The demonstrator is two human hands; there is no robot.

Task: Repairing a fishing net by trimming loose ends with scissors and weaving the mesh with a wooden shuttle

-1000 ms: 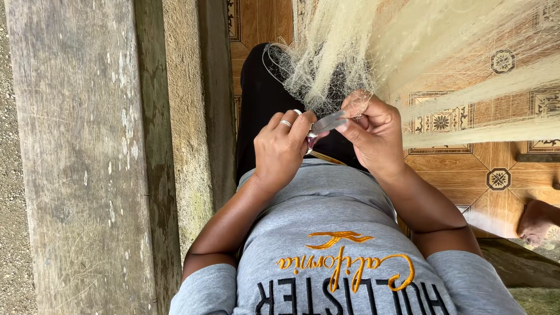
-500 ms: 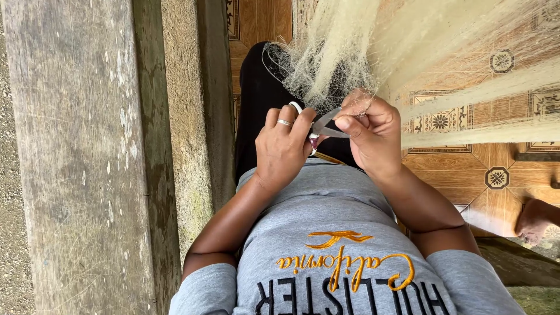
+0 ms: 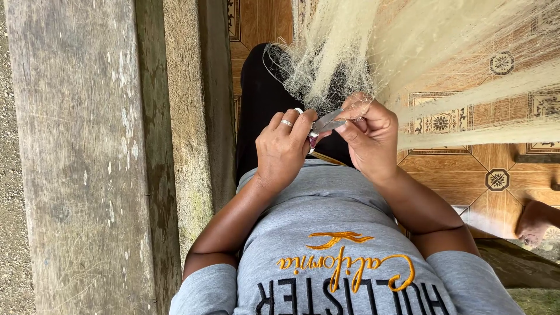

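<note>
A: What does the left hand (image 3: 284, 149) hold?

B: It holds small scissors (image 3: 326, 123). The fingers are curled through the handles, and there is a ring (image 3: 287, 123) on one finger. The metal blades point to the right, toward the other hand. I cannot tell if the blades are open or closed.

A: And the right hand (image 3: 370, 137)?

B: Its fingers are bent and pressed together on some fine threads of the net (image 3: 338, 52). The tip of the scissors touches this hand, just at the pinched threads.

A: Where is the net?

B: It is pale yellow and very thin. It hangs from the top of the picture down to both hands, and other strands go away to the right, over the tiled floor (image 3: 455, 169).

A: What is around the person?

B: The person wears a grey shirt (image 3: 326, 233) and black trousers (image 3: 259, 99). On the left stands a thick wooden post (image 3: 81, 163), near the left arm. At the right edge, low, a bare foot (image 3: 534, 221) rests on the tiles, well apart from the hands.
</note>
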